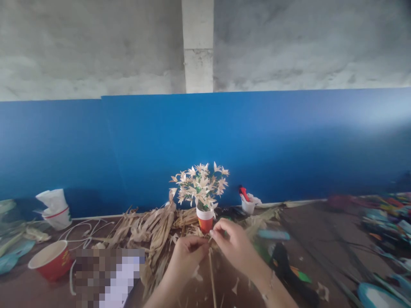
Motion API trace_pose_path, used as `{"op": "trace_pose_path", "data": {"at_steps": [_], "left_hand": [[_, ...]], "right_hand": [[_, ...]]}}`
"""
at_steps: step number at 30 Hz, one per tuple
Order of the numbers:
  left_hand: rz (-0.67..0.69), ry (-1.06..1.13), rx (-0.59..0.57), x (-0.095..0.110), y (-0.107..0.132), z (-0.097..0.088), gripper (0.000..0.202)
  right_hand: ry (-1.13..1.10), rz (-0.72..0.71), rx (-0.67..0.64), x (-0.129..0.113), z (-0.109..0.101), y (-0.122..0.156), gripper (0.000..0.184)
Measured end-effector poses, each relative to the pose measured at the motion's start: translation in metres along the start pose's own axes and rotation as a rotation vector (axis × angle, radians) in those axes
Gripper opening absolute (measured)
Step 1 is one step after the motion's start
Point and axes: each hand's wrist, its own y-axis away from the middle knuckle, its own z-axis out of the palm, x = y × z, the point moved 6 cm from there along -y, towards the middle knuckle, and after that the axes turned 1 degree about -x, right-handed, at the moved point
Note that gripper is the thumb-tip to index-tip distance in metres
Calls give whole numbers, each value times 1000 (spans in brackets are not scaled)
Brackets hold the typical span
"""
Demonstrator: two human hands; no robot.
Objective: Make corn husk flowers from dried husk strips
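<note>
Here, the cup [205,225] holds pale flowers [203,183] — near both hands [190,253] [233,243].

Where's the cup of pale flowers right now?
In the head view, the cup stands low in the middle, just beyond the right hand, with dried leaves to its left.

1 red bowl [53,267] stands near cables [86,233] (white).

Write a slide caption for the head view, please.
Left hand and right hand close together before a red-and-white cup of pale flowers.
</note>
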Motion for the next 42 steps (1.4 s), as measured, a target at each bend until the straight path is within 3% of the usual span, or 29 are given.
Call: {"op": "trace_pose_path", "data": {"at_steps": [8, 12, 15, 18, 20, 25, 28, 30, 32, 35, 39, 42], "left_hand": [[-98, -4, 53, -6, 0, -6, 21], [-48, 22, 35, -10, -3, -2, 26], [-106, 118, 34, -28, -10, 2, 30], [-179, 315, 38, -45, -16, 8, 30], [-202, 444, 28, -52, -18, 12, 29], [-260, 566, -20, -60, -11, 17, 27], [-266, 547, -8, -62, -2, 12, 28], [-254, 529, 10, -61, 4, 8, 30], [-232, 525, 18, -59, 10, 4, 31], [-222, 550, 3, -56, 16, 4, 33], [-248, 616, -33, -60, 21, 9, 37], [-251, 590, -90, -72, 22, 12, 37]], "right_hand": [[65, 12, 15, 1, 4, 2, 20], [101, 41, -34, 7, 1, -2, 28], [165, 194, -78, 35, -18, 2, 32], [469, 417, -35, 76, -54, 25, 21], [645, 536, -79, 100, -69, 49, 15], [859, 892, -185, 144, -70, 110, 37], [858, 880, -125, 149, -69, 115, 32], [794, 787, -1, 144, -74, 105, 31], [582, 666, 155, 131, -76, 90, 35], [13, 587, 252, 109, -52, 67, 35], [-280, 537, 67, 66, 19, 44, 40], [-411, 527, 37, 49, 54, 38, 38]]}}
